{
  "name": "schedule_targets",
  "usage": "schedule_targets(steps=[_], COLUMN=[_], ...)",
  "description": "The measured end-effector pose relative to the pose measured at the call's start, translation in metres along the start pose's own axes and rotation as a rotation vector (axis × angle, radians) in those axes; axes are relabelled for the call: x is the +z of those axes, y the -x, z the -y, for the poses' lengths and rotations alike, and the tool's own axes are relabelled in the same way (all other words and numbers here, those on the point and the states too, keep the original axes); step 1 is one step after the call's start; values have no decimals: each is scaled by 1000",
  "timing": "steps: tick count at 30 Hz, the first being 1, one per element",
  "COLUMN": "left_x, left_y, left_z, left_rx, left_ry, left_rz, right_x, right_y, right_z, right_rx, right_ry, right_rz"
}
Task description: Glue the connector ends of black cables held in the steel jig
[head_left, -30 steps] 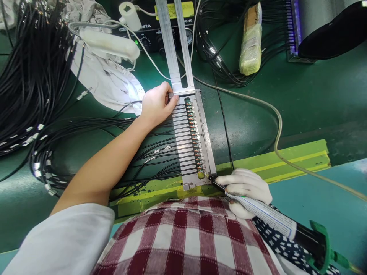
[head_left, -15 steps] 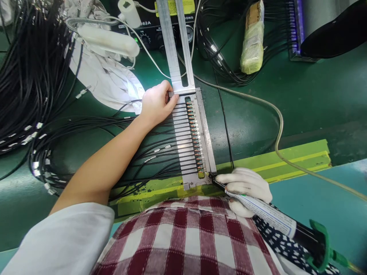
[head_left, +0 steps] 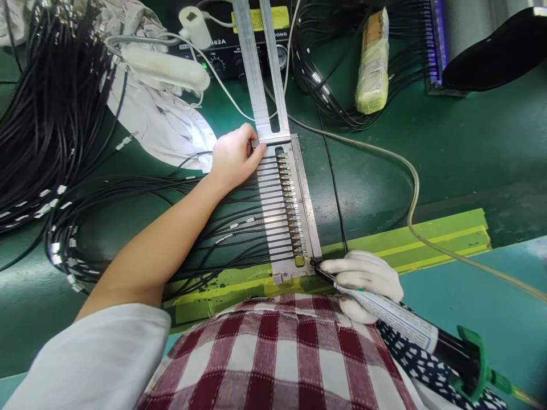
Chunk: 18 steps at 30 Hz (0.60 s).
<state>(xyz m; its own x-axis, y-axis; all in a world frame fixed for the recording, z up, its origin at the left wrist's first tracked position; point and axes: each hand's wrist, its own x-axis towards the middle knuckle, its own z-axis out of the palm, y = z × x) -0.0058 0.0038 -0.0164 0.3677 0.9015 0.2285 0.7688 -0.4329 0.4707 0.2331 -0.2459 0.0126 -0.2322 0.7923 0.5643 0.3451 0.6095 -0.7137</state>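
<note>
A metal fixture point(head_left: 308, 199) lies on the green mat, holding a row of black cables point(head_left: 239, 219) side by side. Their stripped ends with small connectors point(head_left: 294, 213) line up along its slot. My bare left hand point(head_left: 234, 154) is closed on the fixture's upper left edge, thumb on top. In my gloved right hand point(head_left: 367, 279) is a dispensing syringe point(head_left: 397, 319) with a white label and a green cap joined to a hose. Its dark tip touches or hovers just over the fixture's lower right corner; I cannot tell which.
A large bundle of black cables point(head_left: 38, 125) lies at the left. Behind the fixture stands a black dispenser box point(head_left: 231, 60). A white cloth point(head_left: 158, 119), a yellow-wrapped block point(head_left: 372, 74) and a purple-lit rack point(head_left: 436, 45) lie around. A hose point(head_left: 412, 188) crosses the right side.
The view has shifted very slightly. Both hands, the syringe and the fixture keep the same places relative to each other.
</note>
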Motion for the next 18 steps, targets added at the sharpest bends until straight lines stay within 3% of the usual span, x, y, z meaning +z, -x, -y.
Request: schedule_targets(steps=[18], left_x=[-4], left_y=[0], left_z=[-7], left_rx=[-30], left_ry=[-75], left_rz=[39], right_x=[0], right_y=[9], right_z=[-1], right_rx=[4], right_ry=[-38], right_rz=[8])
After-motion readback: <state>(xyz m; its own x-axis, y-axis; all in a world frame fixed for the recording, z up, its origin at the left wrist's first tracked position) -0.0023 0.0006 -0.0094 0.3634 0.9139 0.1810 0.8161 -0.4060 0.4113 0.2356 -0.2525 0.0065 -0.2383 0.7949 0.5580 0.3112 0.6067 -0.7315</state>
